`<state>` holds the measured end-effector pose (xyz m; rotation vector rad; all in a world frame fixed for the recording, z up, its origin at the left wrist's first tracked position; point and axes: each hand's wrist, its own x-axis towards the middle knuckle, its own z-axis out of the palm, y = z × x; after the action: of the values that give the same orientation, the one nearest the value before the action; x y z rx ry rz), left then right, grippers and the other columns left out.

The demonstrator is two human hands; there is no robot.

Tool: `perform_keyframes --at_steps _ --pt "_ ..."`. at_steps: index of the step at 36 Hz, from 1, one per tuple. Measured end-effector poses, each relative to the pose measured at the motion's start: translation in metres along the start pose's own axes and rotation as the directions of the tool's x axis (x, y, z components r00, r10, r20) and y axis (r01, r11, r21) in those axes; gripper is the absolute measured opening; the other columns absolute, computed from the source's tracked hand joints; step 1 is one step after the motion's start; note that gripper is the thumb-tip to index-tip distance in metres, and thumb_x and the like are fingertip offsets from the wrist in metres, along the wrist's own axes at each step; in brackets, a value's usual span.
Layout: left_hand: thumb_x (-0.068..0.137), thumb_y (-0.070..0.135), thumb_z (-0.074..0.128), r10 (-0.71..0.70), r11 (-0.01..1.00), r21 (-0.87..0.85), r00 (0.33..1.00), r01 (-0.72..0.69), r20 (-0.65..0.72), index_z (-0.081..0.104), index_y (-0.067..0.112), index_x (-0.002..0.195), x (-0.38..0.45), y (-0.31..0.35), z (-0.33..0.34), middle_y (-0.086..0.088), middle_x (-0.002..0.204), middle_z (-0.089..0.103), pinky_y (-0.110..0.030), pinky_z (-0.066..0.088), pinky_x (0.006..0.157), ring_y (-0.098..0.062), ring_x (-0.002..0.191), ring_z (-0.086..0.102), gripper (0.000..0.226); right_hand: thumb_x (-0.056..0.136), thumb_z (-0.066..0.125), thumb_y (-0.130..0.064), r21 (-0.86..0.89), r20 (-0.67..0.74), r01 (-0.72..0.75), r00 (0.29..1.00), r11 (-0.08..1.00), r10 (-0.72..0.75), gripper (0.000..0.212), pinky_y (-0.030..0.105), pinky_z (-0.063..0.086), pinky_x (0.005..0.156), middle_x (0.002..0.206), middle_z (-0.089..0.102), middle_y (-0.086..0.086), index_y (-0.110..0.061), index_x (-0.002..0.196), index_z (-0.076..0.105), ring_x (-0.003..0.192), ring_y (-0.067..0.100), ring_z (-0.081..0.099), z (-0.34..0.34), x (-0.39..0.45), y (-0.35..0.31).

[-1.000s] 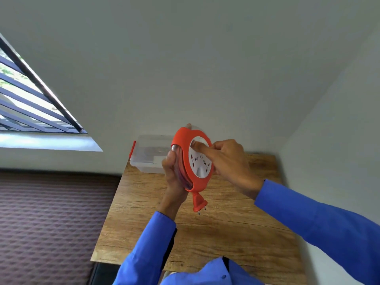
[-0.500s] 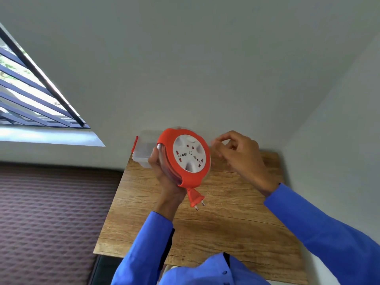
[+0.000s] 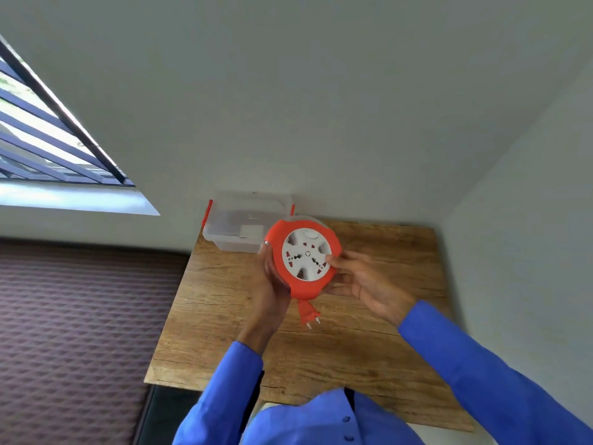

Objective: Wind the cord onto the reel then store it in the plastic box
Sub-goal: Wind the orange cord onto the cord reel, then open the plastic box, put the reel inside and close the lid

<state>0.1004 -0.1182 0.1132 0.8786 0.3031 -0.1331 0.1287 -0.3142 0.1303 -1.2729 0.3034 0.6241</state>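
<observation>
I hold the orange cord reel [image 3: 303, 260] upright above the wooden table [image 3: 369, 335], its white socket face [image 3: 306, 253] turned toward me. My left hand [image 3: 269, 284] grips its left edge from behind. My right hand [image 3: 359, 279] pinches its right rim, thumb on the white face. The orange plug [image 3: 308, 313] hangs from the bottom of the reel with its pins pointing down; no loose cord shows. The clear plastic box [image 3: 236, 224] with red latches stands at the table's far left corner, just behind the reel.
The table sits in a corner between grey walls at the back and right. A patterned maroon mattress [image 3: 80, 332] lies to the left, below a barred window [image 3: 41, 146].
My right hand let go of the reel half a second ago and has come back onto its right rim. The reel has turned its white face toward me.
</observation>
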Motion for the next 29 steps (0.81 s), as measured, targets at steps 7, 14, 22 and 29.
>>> perform_keyframes --at_steps 7,14,22,29 --pt "0.108 0.034 0.066 -0.076 0.931 0.342 0.984 0.127 -0.158 0.075 0.008 0.132 0.02 -0.021 -0.042 -0.013 0.121 0.082 -0.035 0.066 0.091 -0.033 0.119 0.076 0.037 0.08 0.093 -0.019 -0.213 -0.213 0.019 0.975 0.977 -0.065 0.039 0.039 0.066 0.063 0.111 0.08 0.008 -0.022 0.114 0.073 0.082 0.027 0.082 -0.028 0.03 0.005" --pt "0.098 0.017 0.083 -0.16 0.811 0.478 0.914 0.337 -0.373 0.079 -0.01 0.116 0.052 -0.068 -0.043 -0.021 0.104 0.083 -0.039 0.067 0.089 -0.028 0.092 0.081 0.033 0.079 0.093 -0.017 -0.293 -0.376 -0.116 0.927 0.949 -0.003 0.04 0.03 0.06 0.051 0.107 0.078 0.009 -0.014 0.109 0.067 0.077 0.017 0.076 -0.062 0.064 0.027" --pt "0.088 0.03 0.092 -0.07 0.537 0.752 0.909 0.381 -0.411 0.087 0.007 0.106 0.054 -0.106 -0.049 -0.002 0.088 0.085 -0.024 0.066 0.078 -0.013 0.084 0.081 0.029 0.079 0.089 0.001 -0.422 -0.464 -0.214 0.886 0.881 -0.007 0.045 0.051 0.06 0.095 0.119 0.076 0.024 0.005 0.122 0.074 0.11 0.041 0.073 -0.083 0.095 0.054" --pt "0.088 0.043 0.091 -0.091 0.469 0.795 0.916 0.385 -0.39 0.083 0.011 0.112 0.06 -0.104 -0.053 0.001 0.097 0.082 -0.017 0.061 0.075 -0.009 0.089 0.076 0.041 0.087 0.087 -0.018 -0.616 -0.422 -0.273 0.906 0.739 -0.017 0.04 0.05 0.056 0.103 0.117 0.079 0.016 -0.002 0.122 0.077 0.111 0.033 0.074 -0.093 0.099 0.058"
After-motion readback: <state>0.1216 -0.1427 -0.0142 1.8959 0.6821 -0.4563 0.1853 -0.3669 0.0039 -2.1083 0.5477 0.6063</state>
